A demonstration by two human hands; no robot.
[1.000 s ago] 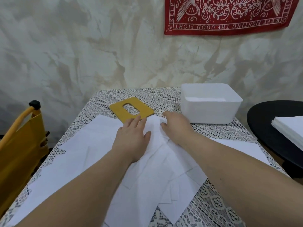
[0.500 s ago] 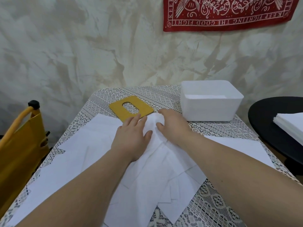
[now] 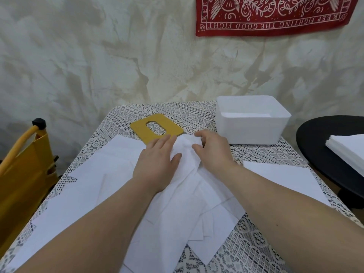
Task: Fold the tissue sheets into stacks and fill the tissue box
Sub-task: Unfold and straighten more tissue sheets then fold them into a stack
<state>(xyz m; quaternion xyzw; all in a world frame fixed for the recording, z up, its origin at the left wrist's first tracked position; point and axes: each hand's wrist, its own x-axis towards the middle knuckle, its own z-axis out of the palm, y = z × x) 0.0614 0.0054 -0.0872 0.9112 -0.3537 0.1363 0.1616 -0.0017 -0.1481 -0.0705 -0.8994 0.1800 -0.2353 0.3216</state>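
Several white tissue sheets (image 3: 183, 209) lie overlapped across the lace-covered table (image 3: 256, 245). My left hand (image 3: 155, 162) presses flat on the pile, fingers straight. My right hand (image 3: 211, 149) curls its fingers round the far end of the top sheet and bunches it up into creases. The white tissue box (image 3: 252, 123) stands open at the far right of the table, a layer of tissue inside. Its yellow lid (image 3: 156, 128) with an oval slot lies flat just beyond my left hand.
A black round side table (image 3: 323, 146) at the right carries a stack of unfolded tissues (image 3: 348, 148). A yellow folding chair (image 3: 21, 166) stands at the table's left edge. A plastered wall with a red bandana (image 3: 275, 14) closes the far side.
My right hand has gone from lying on the sheet to gathering its far end into a crumpled bunch, drawing it slightly toward the left hand. The left hand stays pressed in place.
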